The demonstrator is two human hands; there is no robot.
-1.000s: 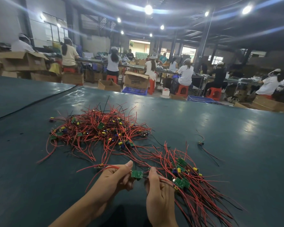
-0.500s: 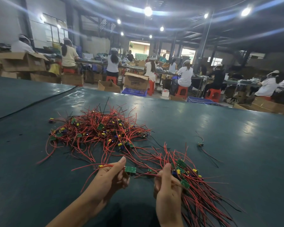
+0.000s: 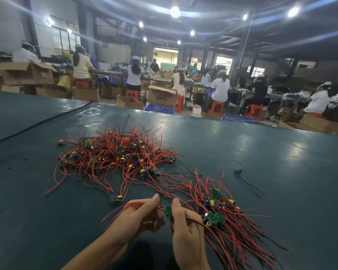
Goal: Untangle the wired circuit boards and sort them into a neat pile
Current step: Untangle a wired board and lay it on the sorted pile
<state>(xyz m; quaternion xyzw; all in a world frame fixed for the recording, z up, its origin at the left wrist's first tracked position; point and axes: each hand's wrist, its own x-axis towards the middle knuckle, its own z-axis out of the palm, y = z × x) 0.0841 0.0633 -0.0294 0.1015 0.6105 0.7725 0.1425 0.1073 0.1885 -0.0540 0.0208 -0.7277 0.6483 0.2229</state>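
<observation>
The left hand [image 3: 139, 217] had its fingers curled round red wires [image 3: 125, 207], with the thumb laid along them. The right hand [image 3: 185, 227] gripped another red wire, its thumb raised beside a small green board [image 3: 167, 210] held between both hands. The tangle [image 3: 115, 154] lay on the table [image 3: 281, 152] at 11 o'clock from the hands. The pile [image 3: 232, 221], its wires fanned toward 5 o'clock, lay at 3 o'clock, just beside the right hand. A stray board [image 3: 238, 170] sat alone at 2 o'clock.
</observation>
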